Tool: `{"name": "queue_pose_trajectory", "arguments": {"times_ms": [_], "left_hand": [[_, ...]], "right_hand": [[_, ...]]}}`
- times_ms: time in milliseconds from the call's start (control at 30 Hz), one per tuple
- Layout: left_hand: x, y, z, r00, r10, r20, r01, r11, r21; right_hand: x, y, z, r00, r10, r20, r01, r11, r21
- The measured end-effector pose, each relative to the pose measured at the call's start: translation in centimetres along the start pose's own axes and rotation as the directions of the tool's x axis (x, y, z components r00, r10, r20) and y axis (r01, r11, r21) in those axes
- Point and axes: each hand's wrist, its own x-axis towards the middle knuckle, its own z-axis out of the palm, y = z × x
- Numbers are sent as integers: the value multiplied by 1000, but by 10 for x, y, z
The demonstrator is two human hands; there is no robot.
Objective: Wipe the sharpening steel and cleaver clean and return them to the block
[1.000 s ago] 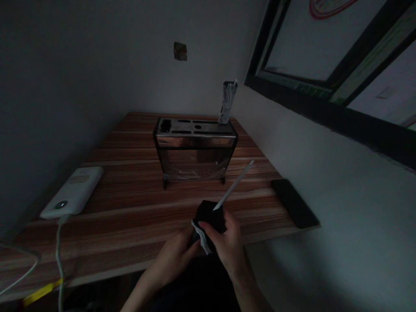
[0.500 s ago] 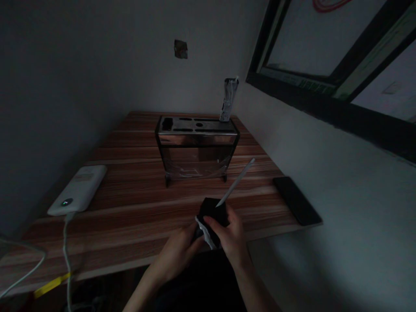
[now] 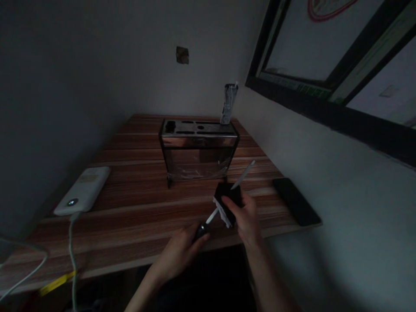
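My left hand (image 3: 183,251) is closed around the black handle (image 3: 202,231) of a long, narrow-bladed knife. The blade (image 3: 243,174) slants up to the right, its tip pointing away from me. A black cloth-like piece with a white underside (image 3: 227,200) is folded about the middle of the blade, pinched there by my right hand (image 3: 248,216). Its exact material is hard to make out in the dim light. Just beyond my hands stands a knife block (image 3: 199,141) with a slotted metal top and a see-through front. A plastic-wrapped handle (image 3: 229,104) sticks up from its right end.
On the left of the wood-grain table (image 3: 136,208) lies a white power bank (image 3: 82,190) with a cable (image 3: 72,247) plugged in. A black phone (image 3: 296,201) rests by the right wall. A dark-framed window (image 3: 292,93) is at upper right.
My right hand and the black piece have moved up and right along the blade, away from the handle. Bare blade now shows between the handle and the black piece.
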Motion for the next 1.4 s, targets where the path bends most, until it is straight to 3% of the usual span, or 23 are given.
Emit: {"name": "queue_pose_trajectory", "arguments": {"times_ms": [267,500,733,900,1200,1400], "left_hand": [[1,-2,5,999,1,-50,0,1000,9],[1,-5,8,999,5,-54,-3,999,40],[-1,-2,6,999,-9,-39,11,998,55],[0,-1,5,999,-15,-33,17,998,66],[0,-6,7,999,-7,-33,9,998,67],[-1,-6,7,1000,-21,-22,23,996,92]], "right_hand": [[26,-26,-8,1000,-14,-1,14,996,91],[50,-36,-18,982,-97,-164,120,983,139],[62,-43,-22,975,-95,-201,129,978,163],[65,-43,-23,959,-143,-244,189,967,174],[64,-35,-24,945,-122,-303,185,964,189],[46,-29,-17,966,-60,-252,109,977,184]]}}
